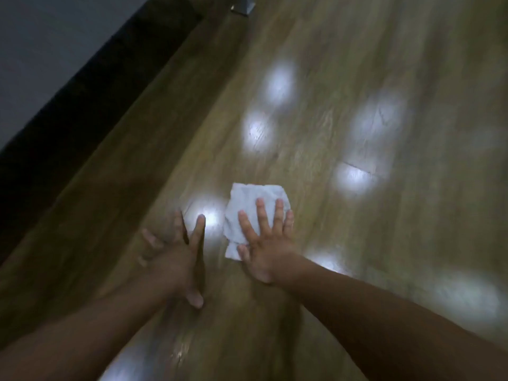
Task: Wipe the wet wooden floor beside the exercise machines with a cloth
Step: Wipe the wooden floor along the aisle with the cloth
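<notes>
The fingers (278, 215) of the right hand (265, 243) are lying straight and spread on the white cloth (251, 198), and from my remote seat I am seeing them pressing it flat against the wooden floor (371, 50) rather than curling round it. The crumpled cloth is reaching out past those fingertips on the far side, and one corner is poking out on the near side beside the thumb. The left hand (176, 259) is sitting just beside the right one, apart from the cloth; its fingers (198, 229) are splaying wide and straight, holding nothing. Its palm is appearing to rest on the boards, though the blur is stopping me from telling how firmly. A bright patch of reflected light (213, 220) is glowing between the left fingertips and the cloth's near edge, and more such patches (279, 83) are shining well beyond the right fingertips. A wet sheen (178, 353) is glinting on the boards beside the left forearm. Off to the outer side of the left fingers a dark skirting board (82, 125) is running along a grey wall (41, 50). Far past all the fingertips a grey metal foot (244, 6) is standing on the floor; I am not able to tell what it belongs to
</notes>
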A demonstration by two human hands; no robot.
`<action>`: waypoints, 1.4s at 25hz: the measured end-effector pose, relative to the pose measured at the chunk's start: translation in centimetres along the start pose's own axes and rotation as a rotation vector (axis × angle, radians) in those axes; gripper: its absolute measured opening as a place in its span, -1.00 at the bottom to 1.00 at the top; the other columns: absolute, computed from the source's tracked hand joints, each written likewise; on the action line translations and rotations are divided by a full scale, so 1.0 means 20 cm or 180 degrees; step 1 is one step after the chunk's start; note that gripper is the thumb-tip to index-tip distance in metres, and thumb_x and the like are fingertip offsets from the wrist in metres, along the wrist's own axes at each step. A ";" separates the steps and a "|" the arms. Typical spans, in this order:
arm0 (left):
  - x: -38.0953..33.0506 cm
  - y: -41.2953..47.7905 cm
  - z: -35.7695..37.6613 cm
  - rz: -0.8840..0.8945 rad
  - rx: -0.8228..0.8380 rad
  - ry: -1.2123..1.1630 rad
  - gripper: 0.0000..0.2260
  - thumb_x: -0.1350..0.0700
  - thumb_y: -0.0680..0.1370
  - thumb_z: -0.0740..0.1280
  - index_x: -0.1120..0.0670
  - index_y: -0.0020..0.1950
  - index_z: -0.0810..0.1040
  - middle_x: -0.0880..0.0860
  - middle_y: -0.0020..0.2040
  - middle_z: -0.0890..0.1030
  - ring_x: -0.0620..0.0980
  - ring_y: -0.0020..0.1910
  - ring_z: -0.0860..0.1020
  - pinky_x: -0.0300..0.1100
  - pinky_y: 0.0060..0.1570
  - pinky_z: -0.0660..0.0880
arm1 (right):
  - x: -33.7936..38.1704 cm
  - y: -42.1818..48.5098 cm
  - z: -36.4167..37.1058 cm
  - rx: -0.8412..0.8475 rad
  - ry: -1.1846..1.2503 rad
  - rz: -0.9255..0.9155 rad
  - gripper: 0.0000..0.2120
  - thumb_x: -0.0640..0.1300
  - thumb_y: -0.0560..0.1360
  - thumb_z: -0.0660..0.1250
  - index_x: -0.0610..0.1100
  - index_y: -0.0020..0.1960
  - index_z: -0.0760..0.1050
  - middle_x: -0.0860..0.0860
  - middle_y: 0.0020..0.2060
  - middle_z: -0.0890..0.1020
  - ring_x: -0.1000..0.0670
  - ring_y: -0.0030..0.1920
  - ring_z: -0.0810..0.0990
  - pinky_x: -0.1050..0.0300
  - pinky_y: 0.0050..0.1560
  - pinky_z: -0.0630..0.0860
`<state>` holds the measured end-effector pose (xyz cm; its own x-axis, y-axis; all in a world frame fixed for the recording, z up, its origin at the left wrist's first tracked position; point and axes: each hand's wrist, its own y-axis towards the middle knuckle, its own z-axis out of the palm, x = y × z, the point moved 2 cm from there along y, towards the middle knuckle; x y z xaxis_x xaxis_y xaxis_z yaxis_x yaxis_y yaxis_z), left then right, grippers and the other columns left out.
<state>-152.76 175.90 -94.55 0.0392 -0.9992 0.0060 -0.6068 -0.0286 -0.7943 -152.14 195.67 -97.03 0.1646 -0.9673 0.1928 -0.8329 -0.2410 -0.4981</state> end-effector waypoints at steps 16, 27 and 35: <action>0.21 -0.08 -0.16 0.0646 -0.0145 -0.0800 -0.34 -0.13 0.41 0.38 -0.05 0.47 0.26 0.05 0.46 0.30 0.15 0.44 0.32 -0.03 0.36 0.31 | 0.45 0.60 -0.27 0.0253 -0.1238 -0.2370 -0.26 0.21 0.46 -0.10 0.02 0.62 0.08 -0.16 0.62 -0.06 -0.40 0.53 -0.27 -0.43 0.44 -0.16; -0.25 -0.52 0.42 -0.2232 -0.0232 -0.2536 -0.31 -0.07 0.61 0.23 -0.14 0.61 -0.12 0.00 0.59 -0.33 0.41 0.52 -0.28 0.42 0.43 -0.03 | 0.67 0.90 -0.44 0.1305 -0.2965 -0.3485 -0.30 0.33 0.61 -0.14 0.17 0.48 -0.55 -0.03 0.42 -0.63 -0.31 0.38 -0.65 -0.34 0.44 -0.45; -1.45 -1.19 1.19 -0.3903 -0.0028 -0.4785 0.02 -0.24 0.44 0.40 -0.26 0.47 -0.43 -0.01 0.62 -0.24 0.31 0.57 -0.03 0.28 0.43 0.22 | 0.59 0.93 -0.40 0.0713 -0.2651 -0.3625 -0.17 0.54 0.40 -0.27 0.23 0.59 -0.23 0.02 0.61 -0.26 -0.29 0.57 -0.30 -0.35 0.52 -0.19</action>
<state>-120.63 206.17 -90.33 0.9175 0.3971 0.0209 0.2721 -0.5886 -0.7613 -169.96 180.48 -97.25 0.9977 0.0147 0.0665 0.0488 -0.8355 -0.5473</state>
